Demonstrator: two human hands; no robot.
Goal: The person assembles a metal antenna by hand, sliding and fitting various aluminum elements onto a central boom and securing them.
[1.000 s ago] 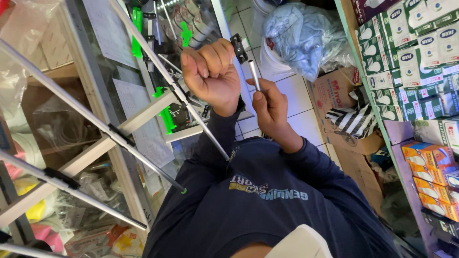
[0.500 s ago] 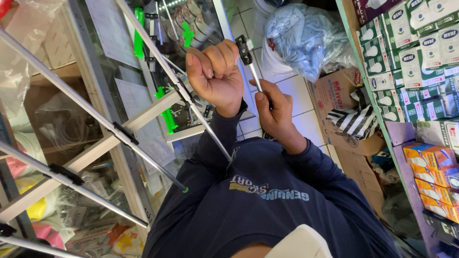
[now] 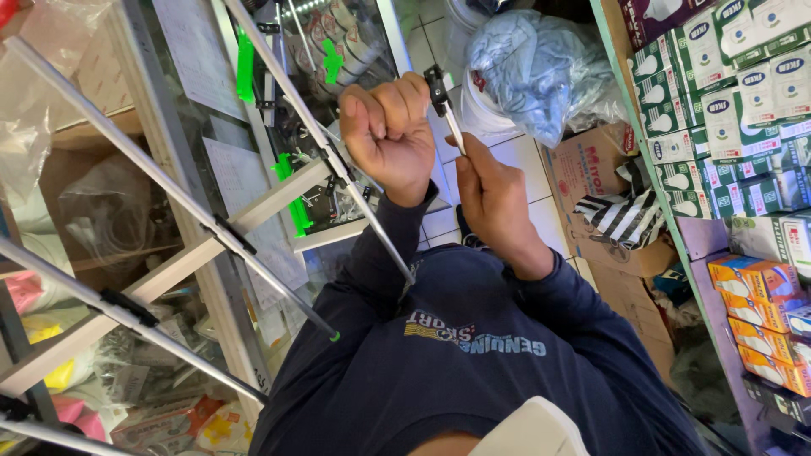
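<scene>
Left fingers (image 3: pixel 384 105) curl tight in a fist round the thin metal rod (image 3: pixel 287 80); right fingertips (image 3: pixel 460 148) pinch the short rod (image 3: pixel 450 127) just under its black clip (image 3: pixel 437 87), both in the air beside the glass cabinet (image 3: pixel 169 194). A loosening pinch could let the clip nip a finger, or the long rod swing into the glass. Left hand (image 3: pixel 389 135) and right hand (image 3: pixel 494 198) are raised before the chest, forearms bent upward

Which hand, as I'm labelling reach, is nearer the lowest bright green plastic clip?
Left. The left hand, fisted on a thin metal rod, is just right of the clip; the right hand lies farther right.
</scene>
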